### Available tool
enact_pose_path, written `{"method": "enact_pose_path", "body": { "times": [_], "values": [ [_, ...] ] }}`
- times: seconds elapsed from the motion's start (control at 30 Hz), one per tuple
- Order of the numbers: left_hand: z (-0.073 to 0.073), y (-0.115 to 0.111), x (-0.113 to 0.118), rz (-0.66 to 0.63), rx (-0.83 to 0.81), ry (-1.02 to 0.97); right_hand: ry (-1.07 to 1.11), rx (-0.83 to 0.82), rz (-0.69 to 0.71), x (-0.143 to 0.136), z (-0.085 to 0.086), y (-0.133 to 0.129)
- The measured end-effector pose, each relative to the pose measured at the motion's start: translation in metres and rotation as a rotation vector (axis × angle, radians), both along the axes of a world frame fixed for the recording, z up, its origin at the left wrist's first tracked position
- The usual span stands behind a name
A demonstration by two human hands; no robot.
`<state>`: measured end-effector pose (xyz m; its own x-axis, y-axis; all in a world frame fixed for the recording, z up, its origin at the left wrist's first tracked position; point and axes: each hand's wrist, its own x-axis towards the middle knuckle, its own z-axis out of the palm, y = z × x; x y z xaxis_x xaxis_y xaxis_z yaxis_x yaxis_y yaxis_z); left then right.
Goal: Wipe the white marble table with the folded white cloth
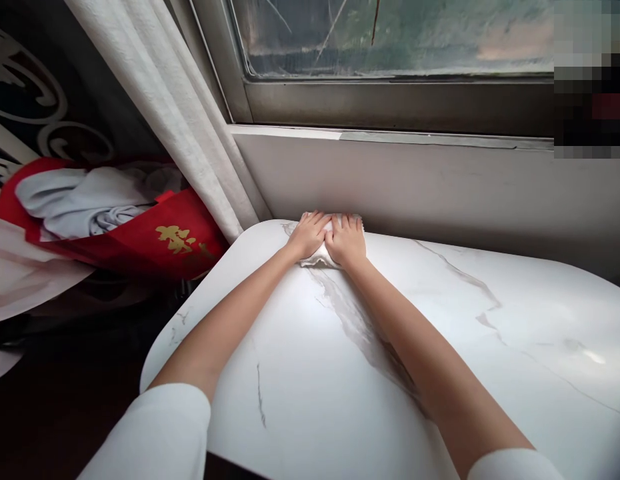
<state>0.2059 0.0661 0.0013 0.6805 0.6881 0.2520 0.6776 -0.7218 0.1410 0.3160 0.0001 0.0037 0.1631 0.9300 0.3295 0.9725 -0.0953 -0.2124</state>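
In the head view, your left hand [309,238] and your right hand [348,241] lie side by side on a white cloth [320,258]. Both are unclenched, palms down, with the fingers stretched toward the far side. The cloth is on the white marbled table [290,347], at its far edge, near the wall [415,180] under the window [400,40]. At left, beside a pale curtain [165,100], is a red bag [140,250] with light fabric [85,197] inside.

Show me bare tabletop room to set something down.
Widest: the white tabletop right of the right arm, bordered by the wall. Another: between that and the left arm, nearside of the cloth. Crowded: by the wall, where left hand and right hand lie on the cloth.
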Motion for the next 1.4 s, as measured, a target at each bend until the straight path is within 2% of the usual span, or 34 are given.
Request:
{"method": "enact_pose_path", "body": {
  "times": [0.17, 0.33, 0.43, 0.57, 0.7, 0.8, 0.9, 1.03, 1.17, 1.27, 1.4],
  "values": [
    [-0.001, 0.006, -0.003, -0.022, 0.019, 0.025, 0.002, 0.019, 0.000, -0.004, 0.000, 0.000],
    [0.001, -0.022, -0.024, -0.045, -0.006, 0.052, 0.020, -0.024, 0.011, -0.023, 0.004, -0.031],
    [0.002, -0.053, -0.056, -0.085, -0.031, 0.029, 0.064, -0.049, 0.078, -0.049, 0.007, -0.065],
    [0.005, -0.105, -0.115, -0.127, -0.049, 0.004, 0.158, -0.080, 0.180, -0.095, 0.009, -0.114],
    [0.011, -0.153, -0.172, -0.104, -0.069, 0.011, 0.252, -0.113, 0.333, -0.137, 0.014, -0.155],
    [0.014, -0.178, -0.203, -0.080, -0.082, 0.020, 0.316, -0.161, 0.464, -0.160, 0.019, -0.178],
    [0.015, -0.188, -0.222, -0.059, -0.105, 0.017, 0.355, -0.188, 0.532, -0.177, 0.022, -0.190],
    [0.015, -0.179, -0.238, -0.027, -0.118, -0.003, 0.375, -0.188, 0.538, -0.195, 0.023, -0.180],
    [0.013, -0.146, -0.242, 0.023, -0.107, 0.021, 0.347, -0.188, 0.533, -0.201, 0.021, -0.145],
    [0.009, -0.111, -0.231, 0.045, -0.078, 0.045, 0.297, -0.137, 0.482, -0.193, 0.016, -0.110],
    [0.003, -0.056, -0.202, 0.067, -0.054, 0.058, 0.204, -0.040, 0.407, -0.171, 0.008, -0.060]
  ]
}}
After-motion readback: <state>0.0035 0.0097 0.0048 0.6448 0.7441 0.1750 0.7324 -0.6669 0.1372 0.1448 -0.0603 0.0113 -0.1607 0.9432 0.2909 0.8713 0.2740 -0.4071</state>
